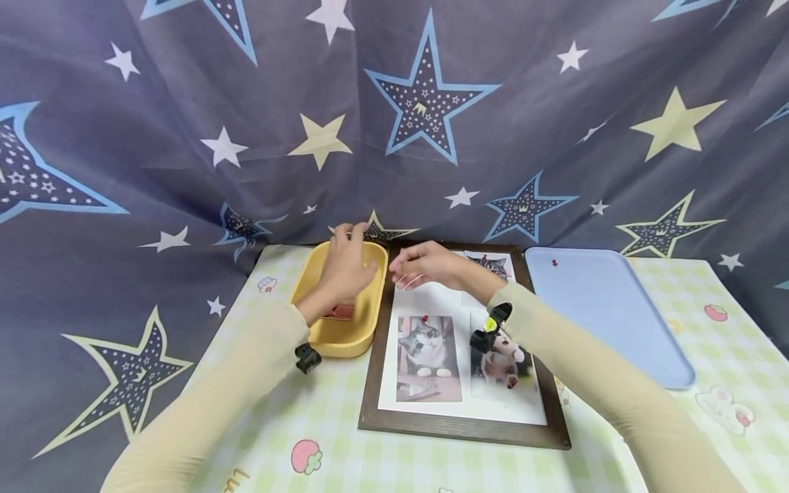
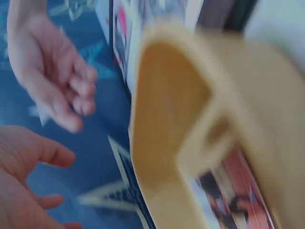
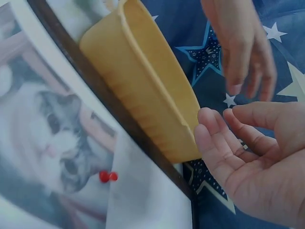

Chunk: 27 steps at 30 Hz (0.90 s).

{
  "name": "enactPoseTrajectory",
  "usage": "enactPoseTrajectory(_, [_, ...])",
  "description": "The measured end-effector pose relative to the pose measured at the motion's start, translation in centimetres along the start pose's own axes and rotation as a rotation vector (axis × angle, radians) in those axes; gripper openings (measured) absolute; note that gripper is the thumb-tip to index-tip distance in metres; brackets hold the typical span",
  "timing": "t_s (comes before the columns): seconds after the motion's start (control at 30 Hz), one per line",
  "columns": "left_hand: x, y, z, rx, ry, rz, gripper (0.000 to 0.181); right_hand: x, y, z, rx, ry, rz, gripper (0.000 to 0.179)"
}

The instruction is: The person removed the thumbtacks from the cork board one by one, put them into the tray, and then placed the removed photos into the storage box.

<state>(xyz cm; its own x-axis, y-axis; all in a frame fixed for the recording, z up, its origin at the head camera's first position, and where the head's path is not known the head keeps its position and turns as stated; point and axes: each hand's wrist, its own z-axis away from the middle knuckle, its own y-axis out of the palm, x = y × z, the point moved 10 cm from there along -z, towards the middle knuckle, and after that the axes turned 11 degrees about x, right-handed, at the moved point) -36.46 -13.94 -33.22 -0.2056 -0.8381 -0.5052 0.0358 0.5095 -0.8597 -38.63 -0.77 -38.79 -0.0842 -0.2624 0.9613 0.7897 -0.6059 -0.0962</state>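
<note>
As you lean over the table (image 1: 370,465), covered in a pale green checked cloth, both of your hands are raised near its far edge, well clear of your body and apart from each other. Your left hand (image 1: 348,267) hovers over a yellow bin (image 1: 342,349) at the table's far left corner, its fingers spread and nothing visible in its grasp. Inside the bin lies a reddish photo (image 1: 339,311), partly hidden by your wrist. Your right hand (image 1: 428,263) hangs above the far left corner of a brown-framed white board (image 1: 462,426), fingers loosely bent, with nothing seen between them.

The board lies just right of the bin and reaches from the table's far edge toward you. A cat photo (image 1: 431,363) with a red pin (image 1: 424,319) at its top sits in the board's near left part. Another animal photo (image 1: 502,366) is at near right, partly covered by your right wrist's black device (image 1: 483,340). A third photo (image 1: 490,266), also cats, shows at far right above your forearm. Right of the board, a light blue tray (image 1: 604,294) carries a red pin (image 1: 555,263) near its far left corner. A dark star-patterned curtain (image 1: 394,185) hangs behind.
</note>
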Motion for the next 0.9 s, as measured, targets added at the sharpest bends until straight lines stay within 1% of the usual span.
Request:
enactPoseTrajectory(0.1, [-2.4, 0.9, 1.2, -0.072, 0.094, 0.031, 0.071, -0.7, -0.2, 0.7, 0.001, 0.006, 0.009, 0.031])
enactPoseTrajectory(0.2, [-4.2, 1.7, 2.5, -0.131, 0.16, 0.027, 0.07, -1.1, -0.7, 1.2, -0.005, 0.001, 0.018, 0.03])
enactPoseTrajectory(0.3, [-5.6, 2.5, 3.6, -0.147, 0.22, 0.025, 0.067, -1.4, -1.2, 1.5, -0.009, 0.004, 0.025, 0.03])
enactPoseTrajectory(0.37, [-6.4, 3.3, 4.3, -0.13, 0.267, 0.026, 0.064, -1.6, -1.3, 1.8, -0.004, 0.011, 0.027, 0.03])
enactPoseTrajectory(0.5, [-7.5, 5.3, 5.3, -0.046, 0.355, 0.019, 0.055, -2.2, -1.5, 2.3, -0.007, 0.027, 0.024, 0.029])
enactPoseTrajectory(0.6, [-8.0, 7.3, 6.0, 0.057, 0.415, -0.007, 0.047, -2.8, -1.6, 2.6, -0.008, 0.029, 0.043, 0.028])
enactPoseTrajectory(0.77, [-8.6, 10.6, 7.3, 0.257, 0.545, -0.114, 0.038, -4.3, -1.4, 2.9, 0.016, 0.05, 0.052, 0.03])
enactPoseTrajectory(0.83, [-8.6, 11.8, 7.9, 0.325, 0.59, -0.161, 0.036, -5.0, -1.2, 3.0, 0.026, 0.063, 0.044, 0.03])
enactPoseTrajectory(0.9, [-8.6, 12.7, 8.5, 0.373, 0.623, -0.202, 0.033, -5.6, -1.1, 3.0, 0.036, 0.074, 0.046, 0.03])
